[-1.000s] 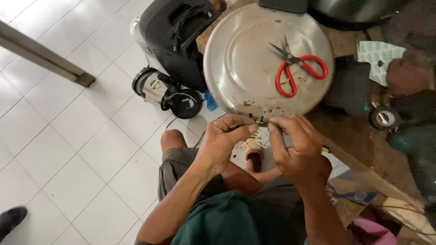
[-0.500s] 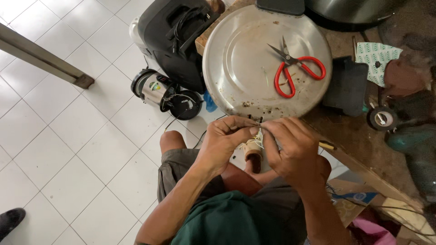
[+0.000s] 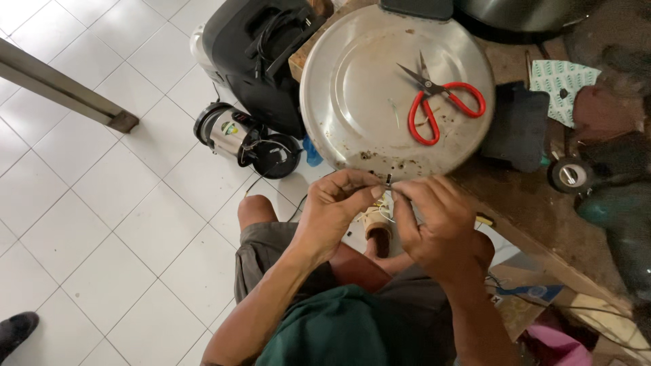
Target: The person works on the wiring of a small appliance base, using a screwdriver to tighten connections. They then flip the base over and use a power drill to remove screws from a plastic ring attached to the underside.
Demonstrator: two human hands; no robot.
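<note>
The left hand pinches thin pale wires, held just below the near edge of the round grey metal lid on the worn wooden bench; the right hand pinches the same bundle from the right. Twisting looks best done with short, steady grips, both hands close. Red-handled scissors lie on the lid.

White square floor tiles in daylight meet a worn wooden workbench at right.
</note>
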